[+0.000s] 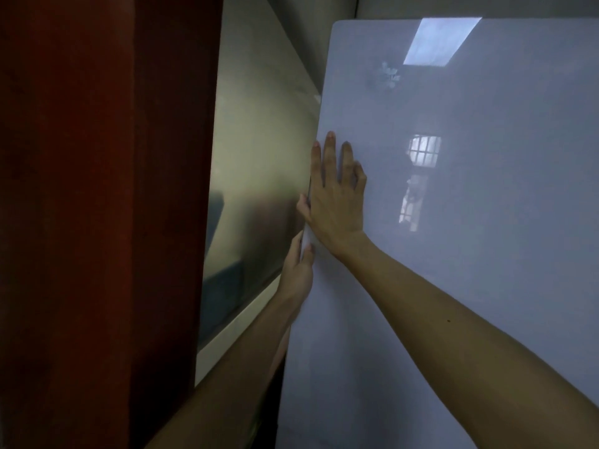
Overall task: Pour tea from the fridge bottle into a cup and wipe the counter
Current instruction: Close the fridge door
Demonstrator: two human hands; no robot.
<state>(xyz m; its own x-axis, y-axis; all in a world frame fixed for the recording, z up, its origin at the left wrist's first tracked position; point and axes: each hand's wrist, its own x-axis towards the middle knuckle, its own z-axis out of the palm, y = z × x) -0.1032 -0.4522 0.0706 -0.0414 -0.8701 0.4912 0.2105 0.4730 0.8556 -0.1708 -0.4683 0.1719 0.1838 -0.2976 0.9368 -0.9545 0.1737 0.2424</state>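
Head view, dim light, entries left to right.

Far left: dark red panel [97, 189], upright, filling the frame from top to bottom; surface plain, no detail legible.

Just right of it: glossy side panel [259, 163], greenish-grey, running back at an angle toward the door's edge; blurred dark shapes reflected in its lower part; a pale strip [233, 332] along its lower border.

Centre: left hand [296, 270] comes up from below along the left edge of the fridge door [486, 270]; fingers go behind the edge, thumb lies on the front face; hand clamped on the edge.

Just above it, nearly touching: right hand [334, 199], palm on the door's front face, fingers [329, 157] pointing up and slightly spread, little finger bent; thumb hooked round the same left edge; so the edge is pinched between thumb and palm. Right forearm crosses the door face from the lower right corner.

Right: door fills the rest of the frame, pale grey, glossy, upright; whether it stands shut or a crack ajar cannot be told. On its face: a faint smudged mark [385, 76] near the top; a bright slanted rectangle of reflected light [440, 40]; a barred window reflection [423, 153] at mid-height.
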